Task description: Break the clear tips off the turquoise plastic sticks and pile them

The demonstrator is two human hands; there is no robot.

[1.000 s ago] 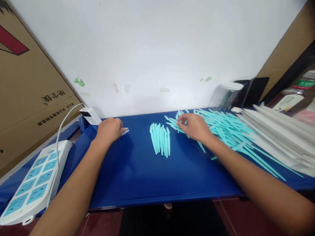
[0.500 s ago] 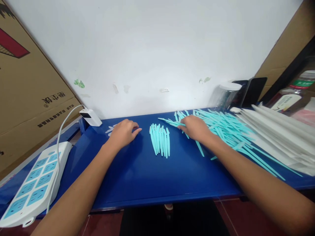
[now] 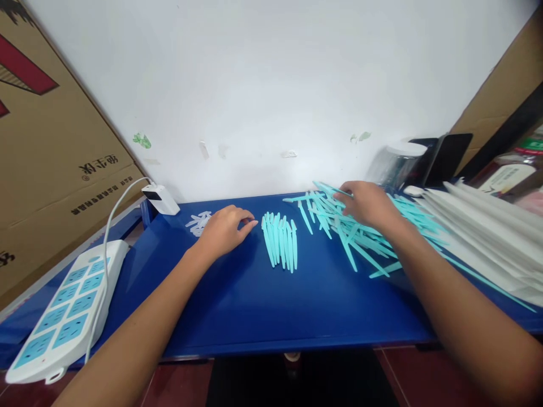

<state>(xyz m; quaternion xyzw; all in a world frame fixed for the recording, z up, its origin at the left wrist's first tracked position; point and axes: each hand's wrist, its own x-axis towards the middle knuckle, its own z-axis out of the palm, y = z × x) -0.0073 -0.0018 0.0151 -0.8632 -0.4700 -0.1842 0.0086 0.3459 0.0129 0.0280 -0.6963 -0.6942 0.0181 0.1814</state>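
Over the far-right pile of teal sticks (image 3: 360, 240), the right hand (image 3: 368, 204) pinches one stick (image 3: 327, 187); the left hand (image 3: 224, 230) rests half-curled beside the neat row (image 3: 280, 246).

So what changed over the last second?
Left hand moved right, off the small white pieces, to just beside the neat teal row; it seems empty now. Right hand moved back and right, deeper onto the loose teal pile. The row and power strip stayed put.
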